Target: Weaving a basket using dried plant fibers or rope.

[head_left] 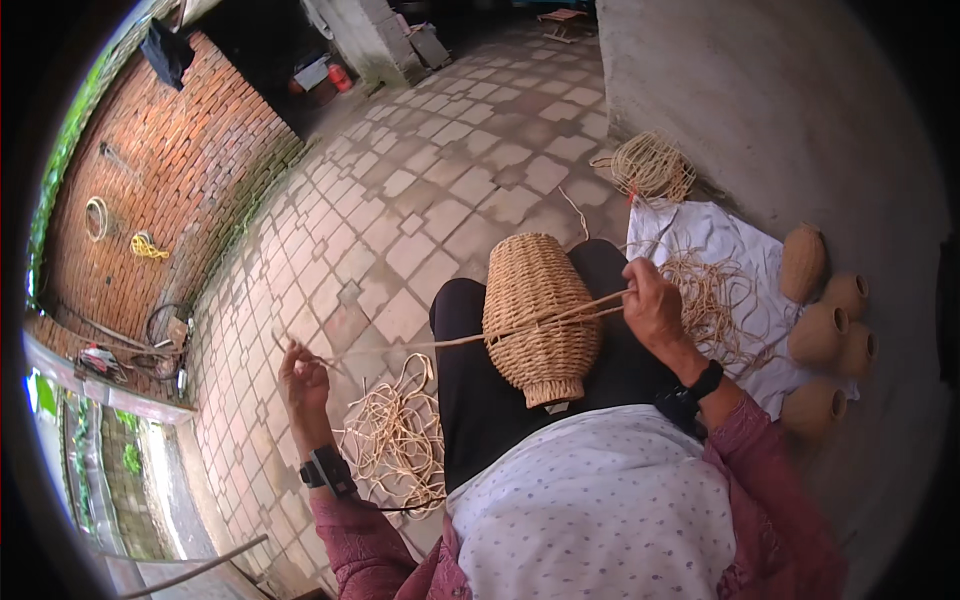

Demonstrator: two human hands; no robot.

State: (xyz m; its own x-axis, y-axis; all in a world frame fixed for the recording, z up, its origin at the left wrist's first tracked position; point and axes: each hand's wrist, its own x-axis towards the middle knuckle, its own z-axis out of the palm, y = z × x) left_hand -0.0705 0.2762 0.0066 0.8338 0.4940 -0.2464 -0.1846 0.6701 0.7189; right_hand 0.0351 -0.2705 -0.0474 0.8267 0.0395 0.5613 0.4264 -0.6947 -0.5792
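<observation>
A tan woven vase-shaped basket (536, 290) lies across my lap, its narrow neck toward my body. Over its side runs a thin straw-coloured cord (410, 346), pulled out to both sides. Out to the left, my left hand (304, 380) is closed in a pinch on the cord, whose loose end is blurred near the fingers. My right hand (654, 306) is closed around strands of the cord just right of the basket. Where the cord meets the weave at the basket's right side, the exact join is hard to make out.
Tangled cord (400, 440) lies on the paving left of my legs. More loose cord (705, 290) rests on a white cloth (745, 235) to the right, with a coiled bundle (652, 168) beyond. Several finished-looking woven vases (818, 334) stand along the grey wall (780, 90).
</observation>
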